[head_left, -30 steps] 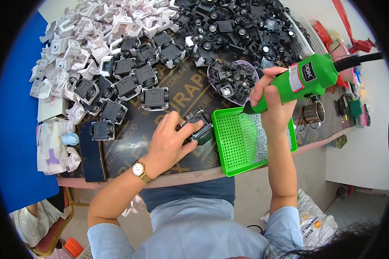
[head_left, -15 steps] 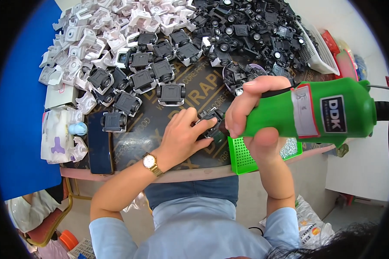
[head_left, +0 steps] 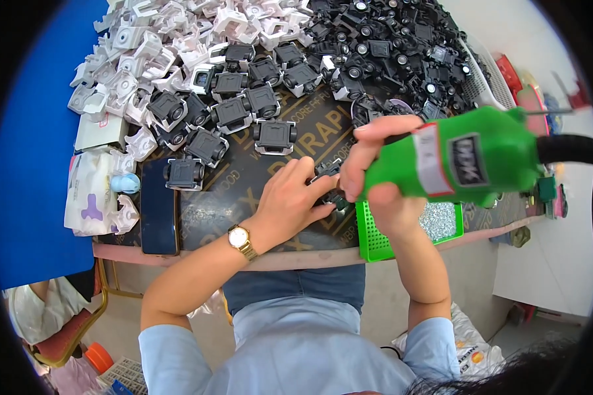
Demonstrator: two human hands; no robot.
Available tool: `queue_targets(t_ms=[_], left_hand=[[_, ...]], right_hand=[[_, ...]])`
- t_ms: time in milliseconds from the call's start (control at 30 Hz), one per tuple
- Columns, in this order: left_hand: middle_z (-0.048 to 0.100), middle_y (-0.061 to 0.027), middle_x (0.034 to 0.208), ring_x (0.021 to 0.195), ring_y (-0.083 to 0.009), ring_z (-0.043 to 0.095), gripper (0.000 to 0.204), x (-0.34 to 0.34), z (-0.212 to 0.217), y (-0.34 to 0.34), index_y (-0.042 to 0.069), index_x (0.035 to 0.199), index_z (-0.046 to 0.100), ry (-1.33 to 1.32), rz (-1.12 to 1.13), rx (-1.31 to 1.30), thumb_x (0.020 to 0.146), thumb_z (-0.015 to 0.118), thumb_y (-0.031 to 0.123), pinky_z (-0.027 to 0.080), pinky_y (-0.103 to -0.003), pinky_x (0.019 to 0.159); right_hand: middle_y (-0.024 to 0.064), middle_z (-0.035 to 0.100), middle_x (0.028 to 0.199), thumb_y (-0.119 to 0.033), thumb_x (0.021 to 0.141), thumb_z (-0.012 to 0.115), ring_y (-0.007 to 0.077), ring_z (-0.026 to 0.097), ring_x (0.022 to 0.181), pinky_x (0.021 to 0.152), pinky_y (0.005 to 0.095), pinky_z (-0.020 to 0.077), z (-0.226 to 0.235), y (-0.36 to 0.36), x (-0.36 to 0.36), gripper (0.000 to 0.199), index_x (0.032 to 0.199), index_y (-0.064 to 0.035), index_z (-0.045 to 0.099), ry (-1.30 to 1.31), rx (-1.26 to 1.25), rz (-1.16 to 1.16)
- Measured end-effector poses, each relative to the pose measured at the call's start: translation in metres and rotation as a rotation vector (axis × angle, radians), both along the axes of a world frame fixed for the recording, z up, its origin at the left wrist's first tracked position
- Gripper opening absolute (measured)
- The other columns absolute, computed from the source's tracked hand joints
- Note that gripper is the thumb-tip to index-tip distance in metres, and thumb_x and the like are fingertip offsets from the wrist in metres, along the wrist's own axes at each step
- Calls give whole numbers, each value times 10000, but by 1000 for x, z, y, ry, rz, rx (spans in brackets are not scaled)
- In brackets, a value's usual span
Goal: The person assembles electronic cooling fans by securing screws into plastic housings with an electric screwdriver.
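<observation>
I see one black part (head_left: 327, 168) pinched in the half-closed left grip (head_left: 288, 203); the right grip (head_left: 400, 212) is wrapped round one green driver (head_left: 507, 155). From that part, one green tray (head_left: 377, 243) lies at four o'clock, one phone (head_left: 159, 210) at nine.

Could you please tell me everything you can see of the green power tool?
The green power tool has a smooth, plastic-looking body, pale and dark labels, and a black cable at its rear. Gripped in the right hand above the table, it points left toward the small black assembly; its tip is hidden.
</observation>
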State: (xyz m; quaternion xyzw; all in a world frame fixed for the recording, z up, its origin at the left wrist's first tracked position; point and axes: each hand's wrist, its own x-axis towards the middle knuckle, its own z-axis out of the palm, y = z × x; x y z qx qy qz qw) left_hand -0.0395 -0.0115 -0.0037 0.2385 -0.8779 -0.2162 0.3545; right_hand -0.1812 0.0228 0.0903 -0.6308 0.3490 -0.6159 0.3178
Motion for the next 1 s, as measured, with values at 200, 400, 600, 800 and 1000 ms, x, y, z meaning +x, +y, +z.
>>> queue_targets(t_ms=[200,400,600,800,1000], left_hand=[[397,-46,773,725,-211,495,334,-1,4,5,148,871,564,-28,62,-6,613,765,211,436,-328,545],[416,-48,773,718,-209,540,341,-3,7,12,157,853,554,-74,139,-43,601,769,238,466,-332,520],[428,-48,781,716,-216,541,371,-4,8,14,145,890,560,-62,168,-79,596,769,229,474,-335,533],[444,-65,870,820,-241,518,404,-5,16,9,125,978,576,-150,114,22,616,753,156,488,-341,619],[451,-103,945,866,-265,523,388,16,12,0,130,1055,605,-75,2,182,685,656,24,478,-361,684]], right_hand=[[64,511,628,-59,728,705,126,486,513,464,242,421,-14,2,5,380,1002,0,448,-58,71,18],[80,520,649,3,728,646,132,492,510,463,244,421,-19,4,10,329,994,12,451,-46,72,-87],[66,511,637,-148,807,683,126,489,506,457,247,414,-22,2,9,337,998,15,457,9,3,-233],[55,497,633,-366,826,671,126,474,501,461,257,404,-7,-1,-3,509,1089,10,450,-184,64,-17],[17,439,644,-523,888,496,110,434,500,481,257,379,12,5,-58,575,1156,-18,439,-201,-96,-121]])
